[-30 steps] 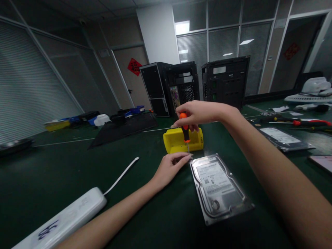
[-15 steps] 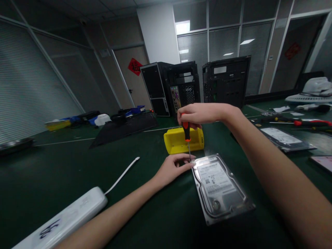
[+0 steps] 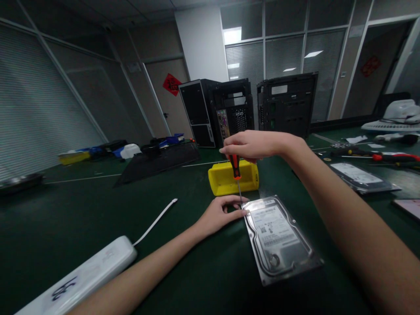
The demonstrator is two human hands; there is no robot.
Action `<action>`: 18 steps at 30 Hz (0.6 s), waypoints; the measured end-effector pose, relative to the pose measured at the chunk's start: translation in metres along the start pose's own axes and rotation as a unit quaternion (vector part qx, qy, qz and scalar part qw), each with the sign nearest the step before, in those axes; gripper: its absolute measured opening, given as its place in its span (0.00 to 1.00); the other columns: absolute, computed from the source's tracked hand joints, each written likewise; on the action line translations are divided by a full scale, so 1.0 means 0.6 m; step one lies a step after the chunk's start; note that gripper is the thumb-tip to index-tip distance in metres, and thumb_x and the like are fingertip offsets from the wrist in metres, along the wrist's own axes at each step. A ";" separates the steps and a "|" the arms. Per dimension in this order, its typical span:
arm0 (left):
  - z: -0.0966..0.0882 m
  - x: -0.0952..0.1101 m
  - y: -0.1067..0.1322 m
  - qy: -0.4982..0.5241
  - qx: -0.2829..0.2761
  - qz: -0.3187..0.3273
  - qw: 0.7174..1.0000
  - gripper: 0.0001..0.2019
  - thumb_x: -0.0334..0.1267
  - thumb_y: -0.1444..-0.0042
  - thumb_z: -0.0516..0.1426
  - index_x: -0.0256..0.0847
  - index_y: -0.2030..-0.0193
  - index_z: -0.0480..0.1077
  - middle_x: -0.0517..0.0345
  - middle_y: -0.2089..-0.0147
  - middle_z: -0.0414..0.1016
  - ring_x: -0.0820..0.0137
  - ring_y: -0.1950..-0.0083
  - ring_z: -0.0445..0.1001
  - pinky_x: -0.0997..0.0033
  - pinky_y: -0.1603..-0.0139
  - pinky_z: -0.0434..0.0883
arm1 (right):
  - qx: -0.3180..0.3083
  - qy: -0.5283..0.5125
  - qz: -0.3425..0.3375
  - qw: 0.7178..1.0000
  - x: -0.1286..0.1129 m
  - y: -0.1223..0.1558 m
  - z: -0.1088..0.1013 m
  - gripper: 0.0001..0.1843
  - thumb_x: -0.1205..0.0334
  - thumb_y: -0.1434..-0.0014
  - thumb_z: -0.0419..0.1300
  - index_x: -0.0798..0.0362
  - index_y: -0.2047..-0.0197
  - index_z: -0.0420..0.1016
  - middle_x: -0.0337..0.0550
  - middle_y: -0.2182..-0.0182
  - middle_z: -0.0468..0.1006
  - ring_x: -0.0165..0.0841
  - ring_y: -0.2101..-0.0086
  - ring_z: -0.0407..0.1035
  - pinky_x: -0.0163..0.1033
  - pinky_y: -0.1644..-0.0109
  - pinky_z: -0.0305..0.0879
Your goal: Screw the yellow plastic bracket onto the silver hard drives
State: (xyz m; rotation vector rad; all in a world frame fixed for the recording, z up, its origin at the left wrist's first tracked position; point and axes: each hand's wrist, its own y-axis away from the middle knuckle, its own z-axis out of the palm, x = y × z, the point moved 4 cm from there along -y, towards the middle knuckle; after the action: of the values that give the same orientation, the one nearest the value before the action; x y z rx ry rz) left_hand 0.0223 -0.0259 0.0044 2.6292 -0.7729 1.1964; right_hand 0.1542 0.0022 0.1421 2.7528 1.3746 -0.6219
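Note:
A silver hard drive [image 3: 278, 238] with a white label lies flat on the green table. At its far left corner is my left hand [image 3: 223, 212], thumb on the drive's edge and index finger along the corner, fingers closed on it. Above, my right hand [image 3: 244, 145] grips the top of a red-and-black screwdriver [image 3: 235, 167] from over the handle. The screwdriver stands nearly upright, its tip at that same corner beside my left fingertips. Whether the tip sits in a screw is too small to tell.
Just behind the drive stands a yellow bin [image 3: 219, 180] with small bits inside. A white power strip [image 3: 88, 271] lies at front left. Computer cases [image 3: 285, 105] rise at the back. Another hard drive [image 3: 357, 175] and red-handled tools [image 3: 390, 156] are on the right.
My right hand's fingers have shifted slightly left on the screwdriver handle, which leans a little more. My left hand and the hard drive stay essentially in place.

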 end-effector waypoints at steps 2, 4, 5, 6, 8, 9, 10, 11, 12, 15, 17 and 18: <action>0.001 -0.002 0.000 0.005 -0.002 0.002 1.000 0.19 0.47 0.49 0.57 0.40 0.52 0.70 0.56 0.61 0.74 0.71 0.67 0.66 0.77 0.74 0.56 | -0.006 -0.022 0.017 1.000 0.005 0.002 0.000 0.16 0.55 0.39 0.44 0.56 0.60 0.66 0.45 0.70 0.72 0.24 0.81 0.62 0.29 0.81 0.56; 0.002 -0.004 0.000 0.004 -0.002 0.001 1.000 0.19 0.47 0.49 0.57 0.41 0.52 0.70 0.57 0.62 0.73 0.72 0.68 0.66 0.77 0.75 0.55 | -0.009 -0.033 0.021 0.999 0.008 0.004 -0.001 0.14 0.57 0.39 0.45 0.57 0.60 0.66 0.44 0.73 0.72 0.24 0.81 0.62 0.29 0.81 0.57; 0.002 -0.006 -0.001 0.001 -0.003 0.001 1.000 0.20 0.47 0.49 0.57 0.41 0.52 0.70 0.57 0.62 0.73 0.72 0.68 0.66 0.77 0.75 0.55 | -0.009 -0.034 0.020 0.999 0.008 0.005 -0.002 0.14 0.56 0.40 0.46 0.57 0.60 0.66 0.43 0.75 0.71 0.24 0.82 0.61 0.29 0.81 0.56; 0.002 -0.007 -0.001 -0.002 -0.003 0.001 1.000 0.20 0.48 0.49 0.56 0.41 0.52 0.70 0.56 0.62 0.73 0.72 0.68 0.66 0.77 0.75 0.55 | -0.011 -0.033 0.016 0.999 0.006 0.005 -0.002 0.15 0.55 0.40 0.47 0.58 0.61 0.67 0.42 0.78 0.69 0.24 0.82 0.61 0.29 0.82 0.56; 0.002 -0.009 -0.001 -0.008 -0.003 0.000 1.000 0.21 0.49 0.49 0.56 0.40 0.51 0.70 0.56 0.62 0.73 0.71 0.66 0.67 0.77 0.74 0.56 | -0.021 -0.033 0.006 0.999 0.002 0.007 -0.003 0.17 0.52 0.41 0.49 0.58 0.64 0.68 0.40 0.80 0.68 0.24 0.83 0.60 0.29 0.82 0.56; 0.002 -0.009 -0.001 -0.010 -0.004 0.000 1.000 0.21 0.49 0.49 0.56 0.40 0.51 0.69 0.55 0.62 0.73 0.70 0.65 0.67 0.77 0.74 0.56 | -0.025 -0.035 0.002 0.999 0.000 0.007 -0.004 0.18 0.51 0.42 0.50 0.58 0.65 0.68 0.40 0.80 0.68 0.24 0.82 0.61 0.29 0.81 0.57; 0.002 -0.009 -0.001 -0.012 -0.004 0.000 1.000 0.21 0.49 0.49 0.56 0.40 0.51 0.69 0.55 0.61 0.73 0.69 0.65 0.68 0.77 0.74 0.56 | -0.028 -0.035 -0.002 0.999 -0.002 0.008 -0.005 0.19 0.49 0.43 0.50 0.59 0.66 0.69 0.41 0.79 0.70 0.24 0.81 0.62 0.29 0.80 0.58; 0.002 -0.010 -0.001 -0.013 -0.004 0.001 1.000 0.21 0.49 0.49 0.56 0.40 0.51 0.69 0.55 0.61 0.73 0.69 0.64 0.68 0.77 0.73 0.57 | -0.026 -0.032 -0.004 0.999 -0.003 0.008 -0.006 0.20 0.48 0.44 0.51 0.59 0.66 0.70 0.43 0.77 0.71 0.25 0.80 0.64 0.29 0.78 0.59; 0.002 -0.010 -0.002 -0.013 -0.003 0.002 1.000 0.21 0.49 0.48 0.56 0.40 0.51 0.69 0.55 0.61 0.73 0.69 0.64 0.68 0.77 0.73 0.57 | -0.022 -0.027 -0.004 0.999 -0.003 0.008 -0.008 0.20 0.48 0.44 0.52 0.59 0.67 0.71 0.44 0.75 0.72 0.26 0.78 0.65 0.30 0.76 0.60; 0.002 -0.009 -0.002 -0.011 -0.003 0.005 1.000 0.20 0.49 0.48 0.56 0.41 0.51 0.70 0.56 0.61 0.73 0.69 0.64 0.68 0.77 0.73 0.57 | -0.013 -0.007 -0.009 1.000 -0.004 0.008 -0.012 0.20 0.48 0.46 0.54 0.60 0.66 0.73 0.46 0.71 0.75 0.28 0.73 0.68 0.31 0.72 0.62; 0.002 -0.009 -0.002 -0.009 -0.001 0.004 1.000 0.20 0.49 0.49 0.56 0.42 0.52 0.70 0.57 0.61 0.73 0.70 0.65 0.67 0.77 0.74 0.56 | -0.014 -0.002 -0.019 1.000 -0.005 0.007 -0.013 0.19 0.50 0.45 0.54 0.60 0.64 0.73 0.47 0.70 0.75 0.29 0.72 0.69 0.32 0.71 0.61; 0.002 -0.009 -0.001 -0.009 -0.001 0.003 1.000 0.20 0.49 0.49 0.56 0.42 0.52 0.70 0.57 0.61 0.73 0.71 0.65 0.67 0.77 0.74 0.56 | -0.013 -0.001 -0.027 1.000 -0.006 0.007 -0.013 0.18 0.52 0.45 0.54 0.60 0.62 0.72 0.47 0.69 0.75 0.28 0.72 0.69 0.32 0.71 0.61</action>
State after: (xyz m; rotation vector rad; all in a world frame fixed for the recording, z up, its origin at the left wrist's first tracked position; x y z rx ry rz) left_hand 0.0205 -0.0233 -0.0005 2.6418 -0.7849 1.1756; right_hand 0.1583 -0.0016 0.1496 2.7024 1.4494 -0.6041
